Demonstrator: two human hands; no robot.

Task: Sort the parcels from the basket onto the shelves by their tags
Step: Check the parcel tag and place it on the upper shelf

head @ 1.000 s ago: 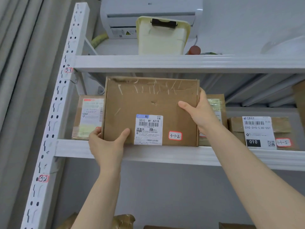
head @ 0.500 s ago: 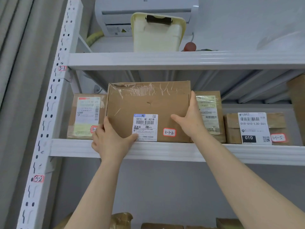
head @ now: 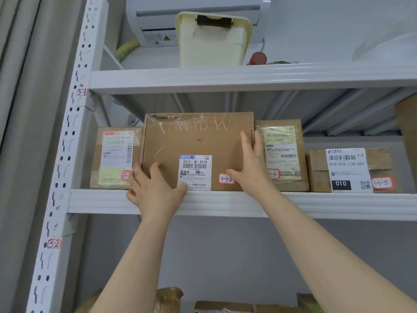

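Observation:
A flat brown cardboard parcel (head: 198,141) with a white label and a red-edged tag reading 3-1-2 stands upright on the white shelf (head: 225,203), whose post is marked 3-1. My left hand (head: 155,188) presses flat against its lower left front, fingers spread over the left edge. My right hand (head: 250,168) lies flat on its right front, fingers straight and pointing up. Neither hand curls round the parcel.
A smaller parcel (head: 115,157) stands left of it, another (head: 282,154) right of it, then a low box (head: 352,170) tagged 4-1-5. A cream container (head: 212,39) sits on the top shelf. More parcels (head: 225,307) lie on the shelf below, marked 3-2.
The parcel has gone from being held at the shelf's front to standing further back between its neighbours. Both hands have let go of its edges and now press flat on its front.

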